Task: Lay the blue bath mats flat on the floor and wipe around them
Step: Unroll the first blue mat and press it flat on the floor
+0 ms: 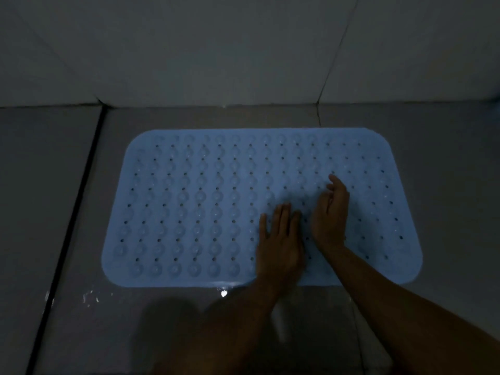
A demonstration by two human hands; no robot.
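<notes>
The single head view looks steeply down and forward, close over the floor (pixel 446 163), toward the wall's foot.

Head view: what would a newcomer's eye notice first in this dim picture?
The pale blue bath mat stands out first, lying flat on the dark tiled floor near the wall. Next come the two hands on its near right part: the left hand pressed flat, the right hand beside it with relaxed fingers. A wet glint shines just below the mat's near edge.
</notes>
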